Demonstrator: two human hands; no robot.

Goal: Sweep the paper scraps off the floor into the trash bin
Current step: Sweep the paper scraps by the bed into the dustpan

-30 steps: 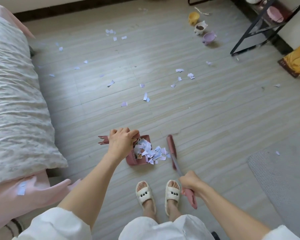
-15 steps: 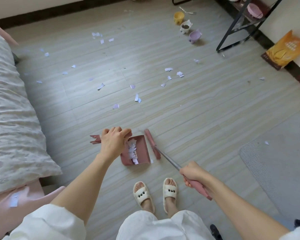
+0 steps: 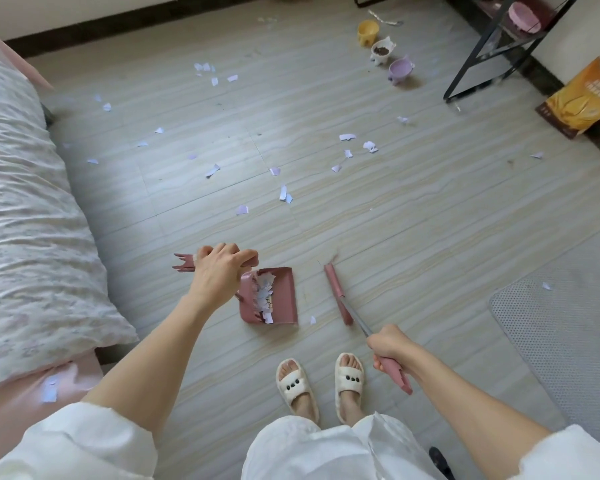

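My left hand (image 3: 219, 271) grips the handle of a pink dustpan (image 3: 281, 299) that rests on the floor just ahead of my feet. White paper scraps (image 3: 265, 294) are piled against its back wall. My right hand (image 3: 390, 348) grips the pink handle of a broom; its pink head (image 3: 336, 292) lies on the floor a little to the right of the pan, apart from it. One scrap (image 3: 312, 319) lies between pan and broom. Several more scraps (image 3: 283, 194) are scattered over the floor farther away. No trash bin is in view.
A bed with a patterned quilt (image 3: 25, 216) fills the left side. Three small bowls (image 3: 383, 50) stand on the floor at the back right, beside a black metal rack (image 3: 478, 60). An orange bag (image 3: 586, 98) leans on the right wall. A grey mat (image 3: 561, 327) lies right.
The broom pushed the heap of scraps into the dustpan, then drew back to the right, away from the pan. The left hand kept hold of the pan handle.
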